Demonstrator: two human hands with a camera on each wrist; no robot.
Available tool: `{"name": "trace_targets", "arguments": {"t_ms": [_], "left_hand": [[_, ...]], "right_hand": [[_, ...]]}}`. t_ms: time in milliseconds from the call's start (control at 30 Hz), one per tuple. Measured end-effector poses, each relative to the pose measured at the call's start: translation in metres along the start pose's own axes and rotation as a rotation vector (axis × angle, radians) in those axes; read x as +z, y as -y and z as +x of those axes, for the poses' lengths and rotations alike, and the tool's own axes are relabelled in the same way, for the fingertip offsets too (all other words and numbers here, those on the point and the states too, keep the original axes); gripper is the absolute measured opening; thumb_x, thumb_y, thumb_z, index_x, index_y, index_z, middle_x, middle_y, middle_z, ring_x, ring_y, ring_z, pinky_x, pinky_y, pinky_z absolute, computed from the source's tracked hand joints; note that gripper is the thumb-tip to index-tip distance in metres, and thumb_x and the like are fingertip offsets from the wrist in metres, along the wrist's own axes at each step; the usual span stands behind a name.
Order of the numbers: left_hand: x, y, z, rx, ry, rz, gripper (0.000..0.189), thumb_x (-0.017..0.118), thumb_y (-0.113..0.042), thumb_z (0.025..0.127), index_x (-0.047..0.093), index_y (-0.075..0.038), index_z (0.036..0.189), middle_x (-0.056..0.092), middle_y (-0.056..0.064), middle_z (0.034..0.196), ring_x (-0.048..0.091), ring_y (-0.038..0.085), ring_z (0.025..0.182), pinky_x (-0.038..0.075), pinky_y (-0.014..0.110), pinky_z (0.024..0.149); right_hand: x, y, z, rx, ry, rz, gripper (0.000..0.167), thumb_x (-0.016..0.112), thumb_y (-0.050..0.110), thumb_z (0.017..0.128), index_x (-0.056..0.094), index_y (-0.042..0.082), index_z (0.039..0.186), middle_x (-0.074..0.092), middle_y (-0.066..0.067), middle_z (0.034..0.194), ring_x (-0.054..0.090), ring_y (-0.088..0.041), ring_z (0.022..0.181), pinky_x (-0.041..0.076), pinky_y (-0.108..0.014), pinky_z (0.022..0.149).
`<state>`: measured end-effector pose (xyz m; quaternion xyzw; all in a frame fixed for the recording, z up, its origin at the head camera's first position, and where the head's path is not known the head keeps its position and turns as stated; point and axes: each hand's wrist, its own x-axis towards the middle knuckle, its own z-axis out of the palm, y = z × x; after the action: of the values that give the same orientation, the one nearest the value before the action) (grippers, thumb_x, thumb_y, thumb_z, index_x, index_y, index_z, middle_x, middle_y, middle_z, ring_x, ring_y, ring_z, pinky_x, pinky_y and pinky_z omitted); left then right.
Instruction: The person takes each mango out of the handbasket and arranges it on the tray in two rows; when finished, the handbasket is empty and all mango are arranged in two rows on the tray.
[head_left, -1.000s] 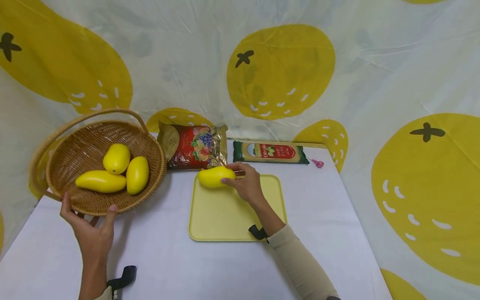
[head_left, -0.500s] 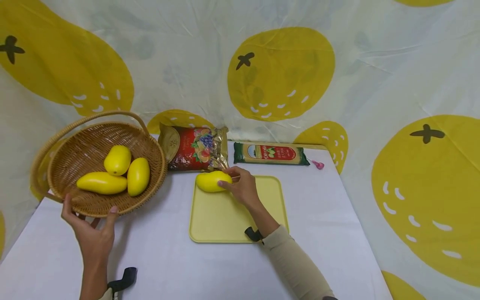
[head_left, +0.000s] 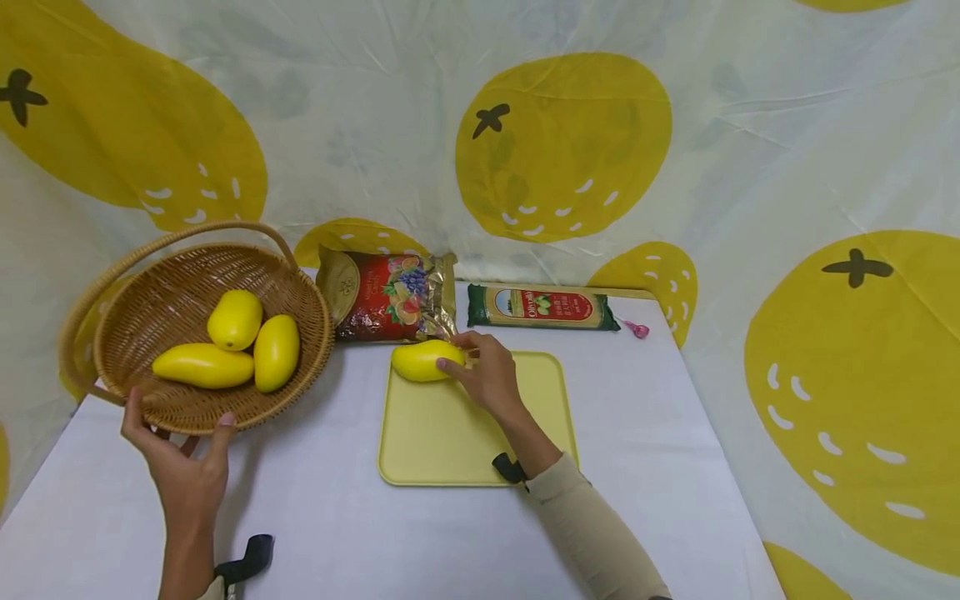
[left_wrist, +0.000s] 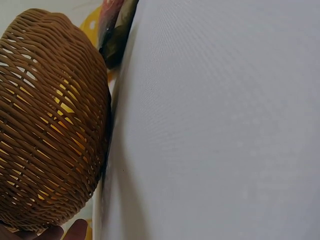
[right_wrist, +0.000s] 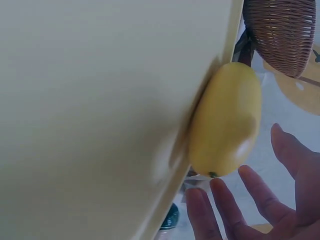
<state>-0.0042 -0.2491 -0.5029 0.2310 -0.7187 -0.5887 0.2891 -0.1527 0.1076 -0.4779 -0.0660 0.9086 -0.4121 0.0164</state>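
Note:
A wicker basket [head_left: 210, 258] with an arched handle is tilted towards me at the left, held at its near rim by my left hand [head_left: 187, 475]. Inside lie a long yellow mango [head_left: 202, 367], a rounder mango [head_left: 236, 320] and another mango [head_left: 277, 354]. A further mango [right_wrist: 225, 120] rests at the far left corner of the pale yellow tray [head_left: 442, 442]. Around that mango's right end my right hand [head_left: 487, 375] has its fingers spread; the right wrist view shows the thumb apart from it and fingertips close to its end. Basket weave [left_wrist: 50, 125] hides most of my left fingers.
Behind the tray lie a red and gold candy bag [head_left: 390, 296] and a green-ended pasta packet [head_left: 540, 307]. A small pink item [head_left: 637, 330] lies right of the packet. A fruit-print curtain [head_left: 712, 167] stands behind the white-covered table [head_left: 645, 433].
The mango at the tray has shifted slightly left and nearer to me, and now rests there. My right hand followed it, and its fingers have loosened. Left hand and basket barely moved.

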Motion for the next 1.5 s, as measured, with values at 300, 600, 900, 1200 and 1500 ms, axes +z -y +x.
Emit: {"name": "trace_targets", "arguments": {"t_ms": [300, 600, 900, 1200, 1500], "left_hand": [[0.001, -0.002, -0.002, 0.030, 0.005, 0.004, 0.106, 0.077, -0.002, 0.090, 0.012, -0.031, 0.168, 0.021, 0.003, 0.173, 0.037, 0.028, 0.149, 0.036, 0.049, 0.126], [0.000, -0.001, -0.002, 0.023, 0.004, 0.017, 0.105, 0.076, -0.002, 0.091, 0.011, -0.032, 0.168, 0.021, 0.002, 0.173, 0.036, 0.027, 0.150, 0.035, 0.050, 0.127], [0.001, -0.001, -0.002, 0.019, -0.005, 0.023, 0.106, 0.076, -0.002, 0.090, 0.011, -0.032, 0.168, 0.022, 0.002, 0.173, 0.036, 0.028, 0.150, 0.034, 0.052, 0.127], [0.000, -0.001, -0.002, 0.029, 0.002, 0.021, 0.105, 0.076, -0.002, 0.090, 0.011, -0.031, 0.168, 0.021, 0.002, 0.173, 0.037, 0.029, 0.150, 0.035, 0.052, 0.127], [0.000, -0.002, -0.001, 0.027, 0.003, -0.003, 0.106, 0.077, -0.001, 0.089, 0.012, -0.031, 0.168, 0.021, 0.002, 0.173, 0.036, 0.029, 0.150, 0.035, 0.052, 0.127]], "right_hand": [[-0.004, 0.026, -0.005, -0.169, -0.037, 0.001, 0.050, 0.087, 0.034, 0.089, 0.073, 0.016, 0.134, 0.072, -0.012, 0.129, 0.061, -0.036, 0.124, 0.048, -0.053, 0.106], [0.004, 0.061, -0.002, -0.294, -0.015, 0.037, 0.053, 0.088, 0.034, 0.088, 0.072, 0.021, 0.136, 0.070, -0.004, 0.134, 0.057, -0.029, 0.129, 0.048, -0.053, 0.109], [0.021, 0.099, 0.007, -0.419, 0.004, -0.012, 0.054, 0.089, 0.037, 0.087, 0.072, 0.020, 0.135, 0.071, -0.002, 0.137, 0.056, -0.025, 0.137, 0.046, -0.047, 0.117], [0.046, 0.139, 0.018, -0.513, 0.045, -0.105, 0.056, 0.086, 0.043, 0.088, 0.071, 0.022, 0.138, 0.069, -0.001, 0.131, 0.059, -0.021, 0.128, 0.051, -0.037, 0.108], [0.074, 0.173, 0.032, -0.529, 0.132, -0.206, 0.061, 0.083, 0.052, 0.089, 0.066, 0.028, 0.143, 0.065, -0.001, 0.142, 0.058, -0.019, 0.132, 0.055, -0.027, 0.098]]}}
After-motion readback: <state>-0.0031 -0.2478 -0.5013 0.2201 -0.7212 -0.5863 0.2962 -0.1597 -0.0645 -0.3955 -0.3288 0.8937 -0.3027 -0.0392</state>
